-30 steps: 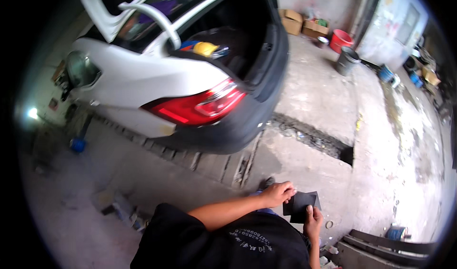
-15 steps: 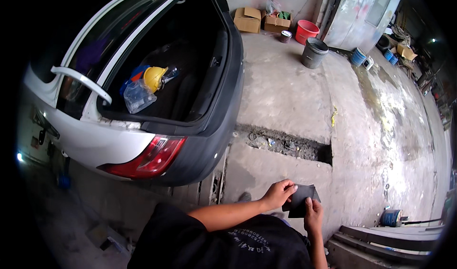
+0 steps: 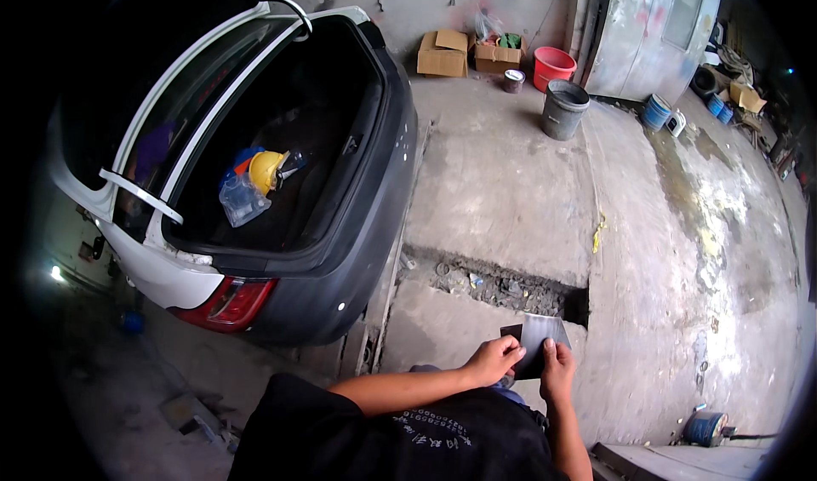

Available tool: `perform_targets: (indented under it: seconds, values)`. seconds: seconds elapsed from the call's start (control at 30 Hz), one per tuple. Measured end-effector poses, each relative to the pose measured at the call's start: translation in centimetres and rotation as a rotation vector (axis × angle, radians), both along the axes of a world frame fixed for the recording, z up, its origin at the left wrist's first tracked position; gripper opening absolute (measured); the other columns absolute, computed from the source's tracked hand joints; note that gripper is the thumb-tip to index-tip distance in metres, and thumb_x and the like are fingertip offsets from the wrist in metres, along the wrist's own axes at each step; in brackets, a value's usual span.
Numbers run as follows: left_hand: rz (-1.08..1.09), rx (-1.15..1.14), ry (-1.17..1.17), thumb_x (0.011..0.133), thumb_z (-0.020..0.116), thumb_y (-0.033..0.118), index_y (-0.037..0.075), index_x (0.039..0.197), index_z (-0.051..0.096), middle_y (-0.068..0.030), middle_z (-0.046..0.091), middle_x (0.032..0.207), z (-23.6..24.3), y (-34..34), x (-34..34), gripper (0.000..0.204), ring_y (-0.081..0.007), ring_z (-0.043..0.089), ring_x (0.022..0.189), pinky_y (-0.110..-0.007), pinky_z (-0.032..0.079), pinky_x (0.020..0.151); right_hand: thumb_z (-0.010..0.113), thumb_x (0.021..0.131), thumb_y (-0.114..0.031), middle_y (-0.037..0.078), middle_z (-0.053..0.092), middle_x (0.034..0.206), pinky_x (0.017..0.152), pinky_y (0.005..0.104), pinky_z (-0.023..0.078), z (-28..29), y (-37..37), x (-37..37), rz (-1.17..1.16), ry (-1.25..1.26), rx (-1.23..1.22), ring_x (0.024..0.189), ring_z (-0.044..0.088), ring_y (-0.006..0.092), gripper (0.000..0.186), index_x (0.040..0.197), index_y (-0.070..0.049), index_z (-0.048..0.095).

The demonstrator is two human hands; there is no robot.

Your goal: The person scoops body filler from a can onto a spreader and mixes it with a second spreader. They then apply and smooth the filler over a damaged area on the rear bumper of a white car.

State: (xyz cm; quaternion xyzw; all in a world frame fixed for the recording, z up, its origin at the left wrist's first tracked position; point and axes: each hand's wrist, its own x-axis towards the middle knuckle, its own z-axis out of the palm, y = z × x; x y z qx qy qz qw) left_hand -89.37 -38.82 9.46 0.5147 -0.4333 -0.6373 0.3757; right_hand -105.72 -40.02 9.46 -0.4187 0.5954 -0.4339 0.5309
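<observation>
Vehicle repair workshop indicated. 1 white car (image 3: 357, 226) is parked indoors, boot (image 3: 306, 183) opened. Stained concrete floor (image 3: 502, 183) is cut by a rubble-strewn trench (image 3: 511, 294). Metal door (image 3: 634, 42) is smeared with pink. 2 cardboard boxes (image 3: 442, 62) and 2 buckets (image 3: 563, 117) are set near the wall (image 3: 408, 8).

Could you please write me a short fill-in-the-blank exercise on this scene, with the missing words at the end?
1. The right hand is on the right side of the dark sheets, and the left hand is on their ____ side.
2. The car has its trunk standing ____.
3. The hard hat in there is coloured ____.
4. Behind the gray bucket stands another bucket, coloured ____.

Missing words: left; open; yellow; red.
</observation>
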Motion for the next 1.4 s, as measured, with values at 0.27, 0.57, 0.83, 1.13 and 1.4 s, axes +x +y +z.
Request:
perform_targets:
  seconds: [0.27, 0.57, 0.83, 1.13, 1.4]
  values:
    - [0.087, -0.110, -0.033, 0.092, 0.059, 0.015, 0.002, 0.094, 0.049, -0.0022, 0.053, 0.072, -1.8, -6.8, -5.0, 0.017, -0.0081, 0.050, 0.062, -0.028, 0.042, 0.054, 0.058, 0.094, -0.036, 0.006, 0.047, 0.057, 0.052, 0.0333, 0.037, 3.0, -9.2, -5.3, 0.278, 0.464, -0.138, 0.058, 0.040, 0.0120, 0.046, 0.066, 0.000, 0.048]
    - [0.296, -0.242, 0.105, 0.095, 0.048, 0.006, 0.003, 0.142, 0.028, -0.0042, 0.058, 0.094, 0.5, -21.2, 1.8, 0.051, -0.0064, 0.050, 0.079, -0.022, 0.043, 0.071, 0.070, 0.081, -0.017, 0.015, 0.059, 0.068, 0.059, 0.0379, 0.046, 0.6, -21.5, -5.8, 0.431, 0.617, -0.297, 0.063, 0.058, 0.0282, 0.024, 0.074, 0.000, 0.054]
    - [0.168, 0.004, 0.602, 0.099, 0.043, 0.041, 0.007, 0.137, 0.041, -0.0009, 0.056, 0.091, 4.5, -32.7, 7.0, 0.051, -0.0083, 0.051, 0.069, -0.025, 0.044, 0.064, 0.059, 0.077, -0.001, 0.023, 0.057, 0.112, 0.091, 0.0417, 0.044, 1.2, -33.5, -4.6, 0.317, 0.558, -0.378, 0.106, 0.056, 0.0379, 0.046, 0.122, -0.004, 0.049]
    - [0.165, -0.024, 1.100, 0.090, 0.045, 0.052, 0.003, 0.126, 0.050, -0.0143, 0.058, 0.119, 5.8, -44.5, 7.5, 0.061, -0.0277, 0.055, 0.106, -0.039, 0.044, 0.083, 0.054, 0.089, -0.002, 0.007, 0.054, 0.111, 0.079, 0.0244, 0.044, 4.8, -47.2, -1.7, 0.318, 0.076, -0.228, 0.092, 0.051, 0.0112, 0.051, 0.139, 0.000, 0.040]
    - [0.400, -0.106, 0.853, 0.096, 0.046, 0.033, 0.002, 0.137, 0.038, -0.0139, 0.046, 0.137, 7.5, -61.2, 2.2, 0.052, -0.0342, 0.040, 0.132, -0.049, 0.035, 0.106, 0.057, 0.094, -0.009, 0.008, 0.062, 0.116, 0.092, 0.0265, 0.042, 5.8, -62.2, -1.2, 0.624, -0.192, -0.132, 0.106, 0.055, 0.0128, 0.033, 0.125, 0.000, 0.057]
